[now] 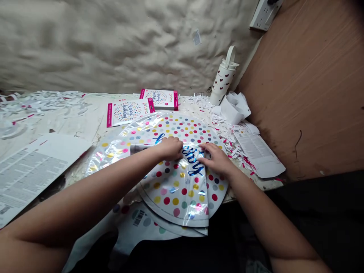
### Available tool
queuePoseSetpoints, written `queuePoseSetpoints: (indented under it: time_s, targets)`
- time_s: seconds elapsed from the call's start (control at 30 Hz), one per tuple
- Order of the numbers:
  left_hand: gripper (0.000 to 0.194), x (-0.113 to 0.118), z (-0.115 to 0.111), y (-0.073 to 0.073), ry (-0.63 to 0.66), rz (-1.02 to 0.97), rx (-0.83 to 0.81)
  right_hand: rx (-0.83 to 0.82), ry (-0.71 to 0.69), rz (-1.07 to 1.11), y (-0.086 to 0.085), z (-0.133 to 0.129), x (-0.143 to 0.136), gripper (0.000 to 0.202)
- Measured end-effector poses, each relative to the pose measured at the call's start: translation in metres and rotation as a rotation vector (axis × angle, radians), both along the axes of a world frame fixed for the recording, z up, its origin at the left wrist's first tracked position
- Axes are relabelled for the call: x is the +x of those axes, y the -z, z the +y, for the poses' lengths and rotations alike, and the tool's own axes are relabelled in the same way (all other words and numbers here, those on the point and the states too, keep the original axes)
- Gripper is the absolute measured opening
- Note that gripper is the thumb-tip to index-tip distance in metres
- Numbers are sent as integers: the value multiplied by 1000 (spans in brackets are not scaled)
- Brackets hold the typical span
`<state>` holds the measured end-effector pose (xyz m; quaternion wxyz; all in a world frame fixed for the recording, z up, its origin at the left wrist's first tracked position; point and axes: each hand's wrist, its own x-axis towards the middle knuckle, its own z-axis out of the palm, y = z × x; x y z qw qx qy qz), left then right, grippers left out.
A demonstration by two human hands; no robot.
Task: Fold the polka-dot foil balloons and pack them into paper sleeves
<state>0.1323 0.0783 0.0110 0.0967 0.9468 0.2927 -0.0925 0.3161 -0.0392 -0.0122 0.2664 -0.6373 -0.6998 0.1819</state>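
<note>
dotted foils (pixel 182 189), two-plus | left hand (pixel 172 148) curled, hold unclear; right hand (pixel 215 159) half-open, touching | one bottle (pixel 222 81)

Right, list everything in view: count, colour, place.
Dotted foil: several layers, white with coloured dots, blue lettering, under the hands
Packs: at least two, white and pink, behind the foil
Bottle: one, cream with dark hearts, right rear
Curled paper: exact count unclear, white, by the bottle
Shreds: many, white, some pink, left rear and right
Printed cards: at least two, white and grey, left and right
Label: one, pale, on the back wall
Socket: one, white, upper right
Table: one, whitish, below everything
Back wall: one, beige, rear
Board: one, brown, right
Left hand: one, bare, on the foil
Right hand: one, bare, on the foil
</note>
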Motion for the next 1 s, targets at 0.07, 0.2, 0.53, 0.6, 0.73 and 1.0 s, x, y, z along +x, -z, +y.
queuePoseSetpoints:
  time_s: [0.07, 0.2, 0.53, 0.6, 0.73, 1.0]
  targets:
    - [21, 1, 0, -6, 46, -5, -22, -85, -120, -23, -5, 22, -7, 41]
    - [20, -17, -2, -25, 68, -55, -78, -183, -264, 61, -25, 41, -18, 13]
    - [26, -70, 13, -36, -187, -212, -635, -306, -212, 339, -22, 44, 4, 31]
    - [27, -74, 15, -31, -208, -231, -626, -320, -136, 368, -16, 41, 14, 33]
    - [33, -82, 24, -22, -278, -194, -574, -282, -4, 342, -9, 29, 23, 30]
    - [51, -44, -1, 15, 170, -187, 102, -100, -28, -45, 0, 8, 0, 22]
